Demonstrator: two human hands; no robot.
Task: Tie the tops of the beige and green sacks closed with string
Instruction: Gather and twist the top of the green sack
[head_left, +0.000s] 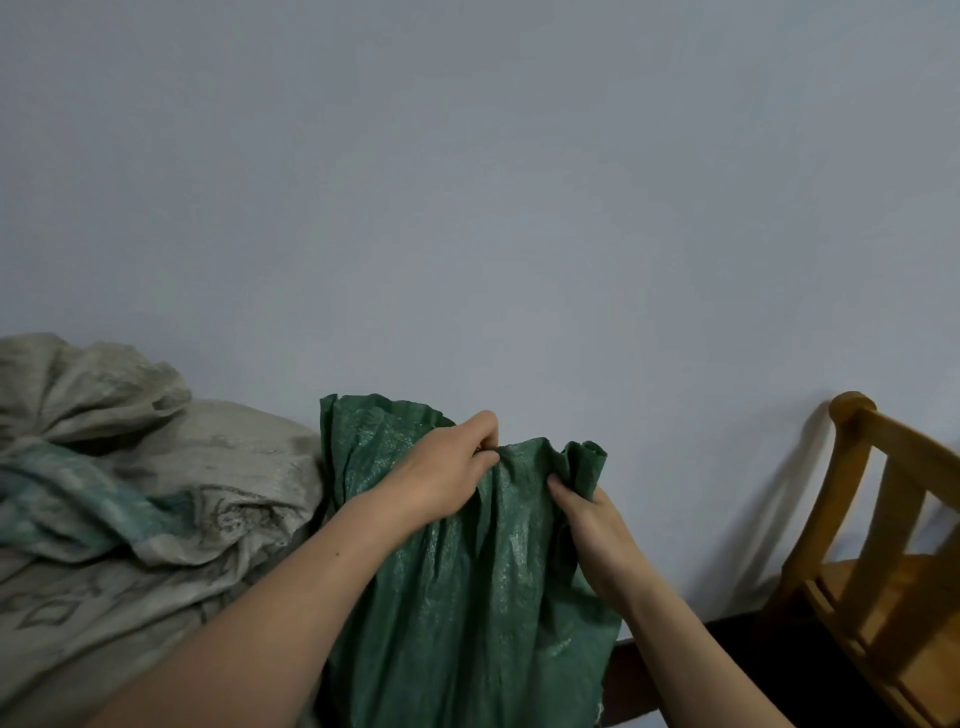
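Observation:
A green woven sack (467, 582) stands upright in front of me at the bottom centre, its top edge loose and wavy. My left hand (447, 467) pinches the sack's top edge near the middle. Gripping a bunched fold of the same top edge further right is my right hand (592, 525). To the left lies a beige woven sack (156, 499) with its top gathered into a crumpled bunch at the upper left. No string shows in the head view.
A plain grey-blue wall (519, 208) fills the upper part of the view. A wooden chair (878, 561) stands at the right, close to the green sack. Dark floor (753, 670) shows between them.

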